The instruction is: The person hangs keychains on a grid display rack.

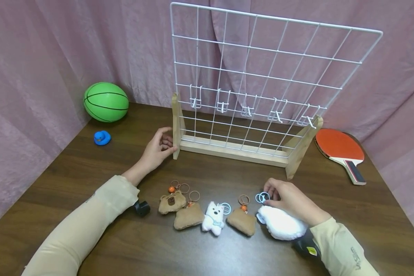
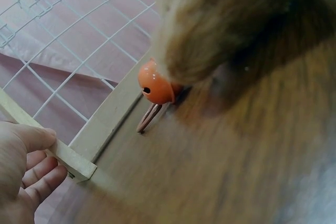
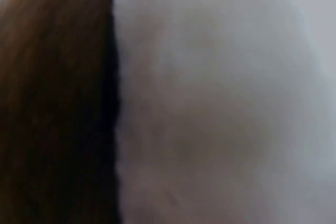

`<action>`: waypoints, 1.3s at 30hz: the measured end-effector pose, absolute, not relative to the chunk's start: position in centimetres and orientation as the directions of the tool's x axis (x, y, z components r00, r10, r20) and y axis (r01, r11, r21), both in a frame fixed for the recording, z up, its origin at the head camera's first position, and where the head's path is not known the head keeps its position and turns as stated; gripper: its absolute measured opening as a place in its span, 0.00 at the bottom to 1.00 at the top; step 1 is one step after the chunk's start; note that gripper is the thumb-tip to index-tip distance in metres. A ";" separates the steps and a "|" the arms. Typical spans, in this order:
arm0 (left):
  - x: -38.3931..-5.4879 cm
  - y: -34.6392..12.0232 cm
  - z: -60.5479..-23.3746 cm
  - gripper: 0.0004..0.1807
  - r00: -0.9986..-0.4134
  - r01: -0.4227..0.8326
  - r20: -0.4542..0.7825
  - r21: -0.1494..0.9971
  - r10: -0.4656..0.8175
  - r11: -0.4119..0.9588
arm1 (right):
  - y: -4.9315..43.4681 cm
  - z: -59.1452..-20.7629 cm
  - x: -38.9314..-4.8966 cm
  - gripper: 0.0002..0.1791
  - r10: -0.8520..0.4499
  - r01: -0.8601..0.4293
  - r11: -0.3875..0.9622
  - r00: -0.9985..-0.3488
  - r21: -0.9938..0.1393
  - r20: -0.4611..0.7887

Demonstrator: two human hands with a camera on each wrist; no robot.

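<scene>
My left hand (image 1: 158,147) is at the left wooden leg (image 1: 176,126) of a white wire grid rack (image 1: 241,71). In the left wrist view the thumb lies on that leg, with the fingers curled on its other side. My right hand (image 1: 289,197) pinches a white plush keychain (image 1: 283,226) by its pale blue rings (image 1: 261,197); the plush lies under the hand and fills the right wrist view, blurred. Left of it lie a brown plush keychain (image 1: 242,221), a white dog keychain (image 1: 214,220), and two brown plush keychains (image 1: 189,217), one bear-faced (image 1: 171,203).
Several white hooks (image 1: 222,106) hang in a row on the grid. A red table tennis paddle (image 1: 341,147) lies right of the rack. A green ball (image 1: 105,102) and a blue rubber duck (image 1: 102,138) are at the left. Pink curtains (image 1: 141,46) hang behind the table.
</scene>
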State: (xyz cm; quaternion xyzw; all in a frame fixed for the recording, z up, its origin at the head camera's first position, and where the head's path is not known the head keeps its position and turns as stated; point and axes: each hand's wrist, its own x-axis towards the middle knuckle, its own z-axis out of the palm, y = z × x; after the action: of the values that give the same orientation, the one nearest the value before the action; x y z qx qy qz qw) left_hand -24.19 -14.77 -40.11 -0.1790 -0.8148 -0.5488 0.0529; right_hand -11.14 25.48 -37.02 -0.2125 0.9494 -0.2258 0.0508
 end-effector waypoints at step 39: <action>-24.2 -14.9 -40.4 0.35 -0.926 0.365 0.301 0.871 0.229 0.330 | 26.0 -34.6 -10.5 0.04 -0.418 -0.377 0.772 -0.908 -0.511 0.037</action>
State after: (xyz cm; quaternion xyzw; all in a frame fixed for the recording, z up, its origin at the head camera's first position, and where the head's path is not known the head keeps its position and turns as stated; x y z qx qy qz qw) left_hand -24.17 -14.93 -40.36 -0.1826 -0.8133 -0.5490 0.0615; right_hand -10.45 25.97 -34.55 -0.2114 0.9405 -0.2630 0.0393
